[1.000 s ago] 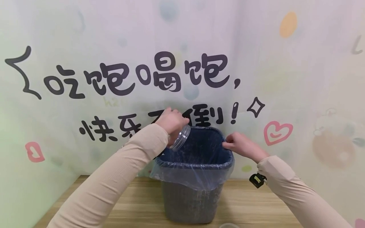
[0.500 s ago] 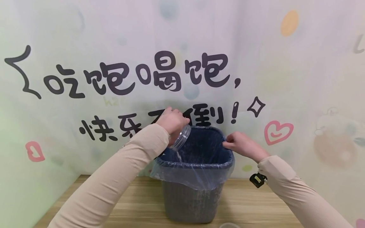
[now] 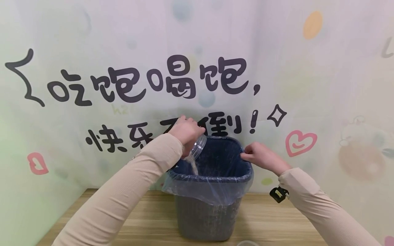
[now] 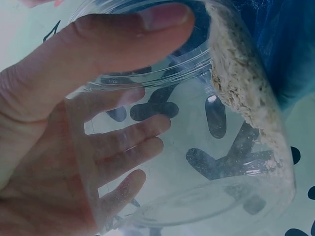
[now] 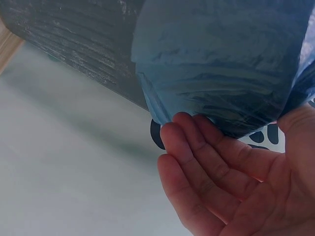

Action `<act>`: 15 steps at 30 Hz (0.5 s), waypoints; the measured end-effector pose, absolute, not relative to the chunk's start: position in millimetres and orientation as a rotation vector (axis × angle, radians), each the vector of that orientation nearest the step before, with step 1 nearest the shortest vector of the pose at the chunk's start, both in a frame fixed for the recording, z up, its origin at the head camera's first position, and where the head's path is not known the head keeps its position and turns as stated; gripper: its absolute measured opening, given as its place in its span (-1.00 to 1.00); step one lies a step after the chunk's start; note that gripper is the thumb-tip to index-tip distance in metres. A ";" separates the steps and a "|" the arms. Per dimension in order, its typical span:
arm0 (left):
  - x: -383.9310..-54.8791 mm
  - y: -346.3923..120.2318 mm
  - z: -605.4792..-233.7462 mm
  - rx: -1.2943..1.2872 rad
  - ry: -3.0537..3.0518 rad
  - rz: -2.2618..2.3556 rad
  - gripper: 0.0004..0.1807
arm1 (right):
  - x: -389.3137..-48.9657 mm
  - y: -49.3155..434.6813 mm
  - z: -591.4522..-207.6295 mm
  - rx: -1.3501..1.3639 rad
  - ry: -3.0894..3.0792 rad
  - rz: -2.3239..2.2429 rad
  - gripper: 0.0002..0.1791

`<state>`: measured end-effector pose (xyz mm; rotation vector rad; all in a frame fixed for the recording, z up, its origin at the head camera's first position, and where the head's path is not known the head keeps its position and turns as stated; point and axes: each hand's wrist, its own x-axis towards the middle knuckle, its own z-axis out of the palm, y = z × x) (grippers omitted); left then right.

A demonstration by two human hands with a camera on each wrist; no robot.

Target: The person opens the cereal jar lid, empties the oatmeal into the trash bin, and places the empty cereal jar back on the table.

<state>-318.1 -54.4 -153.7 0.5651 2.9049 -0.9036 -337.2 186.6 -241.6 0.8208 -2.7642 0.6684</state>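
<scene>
My left hand (image 3: 186,131) grips a clear, wide-mouthed jar (image 3: 198,147), tipped mouth-down over the left side of a trash bin (image 3: 207,218). In the left wrist view, the thumb lies across the jar's neck and the fingers wrap its far side. Pale flaky material (image 4: 238,73) is piled along the jar's lower wall, and a thin stream (image 3: 194,166) of it falls into the bin. A translucent bluish bag (image 3: 209,191) lines the bin and folds over its rim. My right hand (image 3: 261,156) holds the bin's right rim, thumb on top and fingers outside against the bag.
The bin stands on a wood-grain table (image 3: 147,218). Behind it hangs a printed cloth backdrop (image 3: 123,34) with dark lettering. At the front edge, part of a clear round object (image 3: 247,243) shows. A small black device (image 3: 278,194) hangs at the right wrist.
Pale material has started pouring from the jar's mouth, and its stream has thickened over the last half second. Both hands and the bin have stayed almost still.
</scene>
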 end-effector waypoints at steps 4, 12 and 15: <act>-317.3 -54.2 -153.1 0.566 2.908 -0.902 0.01 | -336.5 187.2 -241.2 0.817 -2.764 0.671 -0.66; -312.8 -54.5 -153.5 0.577 2.915 -0.930 -0.02 | -334.2 186.9 -240.9 0.851 -2.736 0.639 -0.62; -312.4 -54.2 -153.7 0.570 2.911 -0.932 -0.02 | -334.6 186.8 -241.1 0.855 -2.730 0.639 -0.62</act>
